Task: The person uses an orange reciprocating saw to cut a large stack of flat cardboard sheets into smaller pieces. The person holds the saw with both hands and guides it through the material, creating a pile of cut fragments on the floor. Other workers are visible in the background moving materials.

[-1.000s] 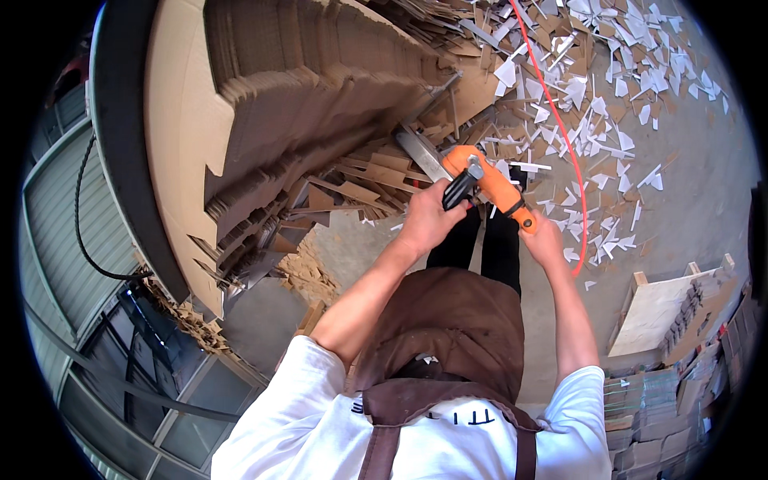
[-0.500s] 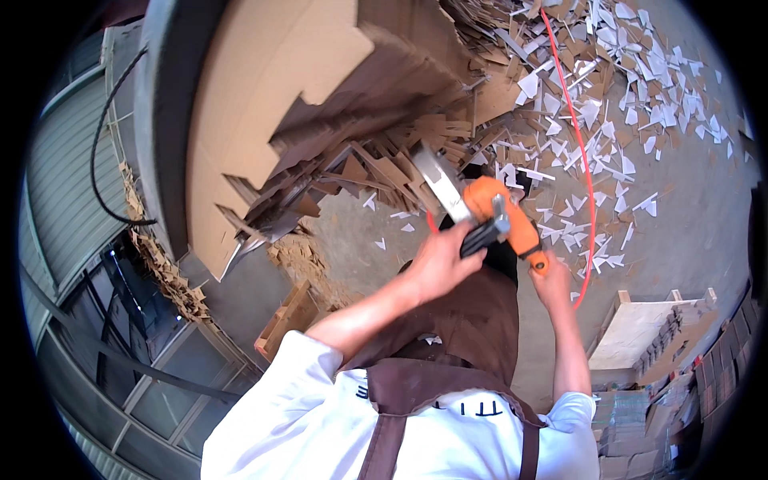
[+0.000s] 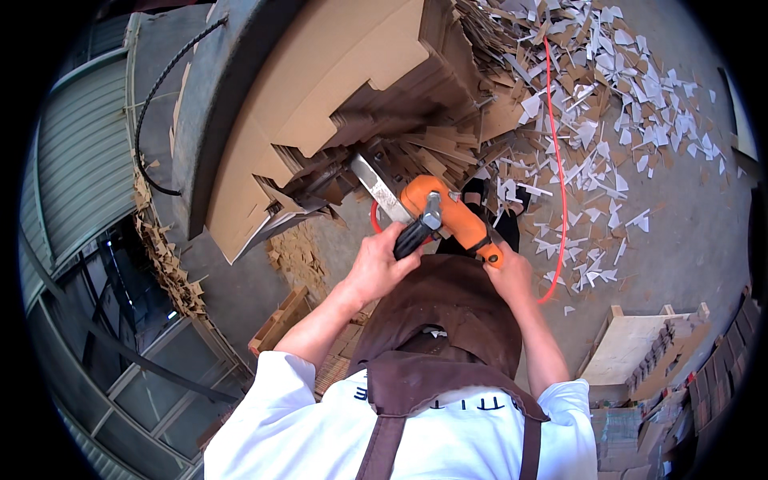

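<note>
At the foot of a tall cardboard stack [image 3: 320, 104], beside a grey metal drum [image 3: 204, 120]. Orange power saw [image 3: 444, 214] held low in front of brown apron [image 3: 448, 312], flat blade [image 3: 380, 190] angled up-left with its tip in the jagged lower layers of the stack. Left hand [image 3: 376, 264] wrapped tight round the black side grip [image 3: 414, 234], fingers closed on it. Right hand [image 3: 510, 276] clamped on the rear handle, fingers curled under and mostly hidden. Red cord [image 3: 558, 160] trailing from the saw across the concrete floor [image 3: 680, 240]. Judged partly done: many offcuts [image 3: 608, 120] strewn on the floor, lower edge of stack ragged; upper sheets uncut, bulk of stack left. Sawdust-like crumbs [image 3: 300, 252] heaped below the cut.
</note>
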The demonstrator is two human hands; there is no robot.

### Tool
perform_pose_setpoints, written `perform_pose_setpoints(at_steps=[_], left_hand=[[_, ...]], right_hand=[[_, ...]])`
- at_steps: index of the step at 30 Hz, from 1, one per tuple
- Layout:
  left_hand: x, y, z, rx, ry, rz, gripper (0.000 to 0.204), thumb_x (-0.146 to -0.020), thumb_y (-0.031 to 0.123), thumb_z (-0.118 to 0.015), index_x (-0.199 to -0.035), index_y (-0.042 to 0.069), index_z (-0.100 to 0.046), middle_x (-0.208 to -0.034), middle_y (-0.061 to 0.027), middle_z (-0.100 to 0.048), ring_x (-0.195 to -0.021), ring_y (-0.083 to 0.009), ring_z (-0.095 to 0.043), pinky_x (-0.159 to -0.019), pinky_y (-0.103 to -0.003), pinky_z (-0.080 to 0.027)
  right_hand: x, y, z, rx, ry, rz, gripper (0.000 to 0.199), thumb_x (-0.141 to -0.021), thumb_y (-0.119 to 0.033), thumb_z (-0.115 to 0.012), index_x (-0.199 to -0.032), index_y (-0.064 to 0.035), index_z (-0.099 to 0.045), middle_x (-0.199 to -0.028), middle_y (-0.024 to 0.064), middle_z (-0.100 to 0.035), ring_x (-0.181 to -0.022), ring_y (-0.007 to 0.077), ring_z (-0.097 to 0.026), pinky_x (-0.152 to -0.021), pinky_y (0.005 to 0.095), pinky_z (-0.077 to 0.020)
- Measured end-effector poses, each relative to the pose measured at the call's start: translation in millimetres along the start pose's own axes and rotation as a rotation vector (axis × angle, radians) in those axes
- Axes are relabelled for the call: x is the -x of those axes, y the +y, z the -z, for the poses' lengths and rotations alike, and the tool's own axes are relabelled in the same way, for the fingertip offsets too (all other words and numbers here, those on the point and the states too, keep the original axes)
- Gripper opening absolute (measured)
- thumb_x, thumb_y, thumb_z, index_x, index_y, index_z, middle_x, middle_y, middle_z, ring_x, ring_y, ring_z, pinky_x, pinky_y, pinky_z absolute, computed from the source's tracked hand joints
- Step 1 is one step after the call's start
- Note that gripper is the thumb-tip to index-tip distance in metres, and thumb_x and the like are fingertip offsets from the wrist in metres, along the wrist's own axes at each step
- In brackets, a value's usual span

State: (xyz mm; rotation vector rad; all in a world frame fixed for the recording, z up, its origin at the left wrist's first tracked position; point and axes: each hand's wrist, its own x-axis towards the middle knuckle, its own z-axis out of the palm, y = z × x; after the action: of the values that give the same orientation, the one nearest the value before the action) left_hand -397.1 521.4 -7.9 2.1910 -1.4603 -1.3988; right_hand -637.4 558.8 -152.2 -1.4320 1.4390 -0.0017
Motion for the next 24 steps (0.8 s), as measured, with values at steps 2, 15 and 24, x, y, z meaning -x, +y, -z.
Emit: perform_pose_setpoints(at_steps=[2, 15, 24], left_hand=[[-5, 0, 1, -0.009, -0.002, -0.003, 0.024, -0.078, 0.017, -0.069, -0.086, 0.0, -0.054, -0.066, -0.0136, -0.053, -0.057, -0.0215, -0.051, -0.058, -0.033, -0.044], [1, -1, -1, 0.026, -0.05, 0.055, 0.023, -0.078, 0.015, -0.067, -0.093, 0.0, -0.056, -0.07, -0.0145, -0.057, -0.065, -0.0246, -0.058, -0.062, -0.033, -0.047], [-5, -8, -5, 0.095, 0.016, -0.029, 0.022, -0.078, 0.014, -0.069, -0.085, 0.0, -0.054, -0.065, -0.0106, -0.052, -0.058, -0.016, -0.049, -0.058, -0.031, -0.043]], right_hand=[[-5, 0, -6, -0.014, 0.009, 0.006, 0.029, -0.071, -0.02, -0.071, -0.092, -0.0058, -0.058, -0.075, 0.0197, -0.064, -0.076, 0.0396, -0.062, -0.066, 0.0477, -0.0493], [10, 2, -4, 0.042, -0.022, -0.043, 0.03, -0.071, -0.021, -0.072, -0.092, -0.0065, -0.057, -0.076, 0.0203, -0.064, -0.077, 0.0403, -0.062, -0.067, 0.0482, -0.0492], [-8, 7, -11, -0.002, 0.028, 0.01, 0.028, -0.073, -0.021, -0.07, -0.092, -0.0069, -0.057, -0.076, 0.02, -0.064, -0.077, 0.0402, -0.062, -0.068, 0.0486, -0.0488]])
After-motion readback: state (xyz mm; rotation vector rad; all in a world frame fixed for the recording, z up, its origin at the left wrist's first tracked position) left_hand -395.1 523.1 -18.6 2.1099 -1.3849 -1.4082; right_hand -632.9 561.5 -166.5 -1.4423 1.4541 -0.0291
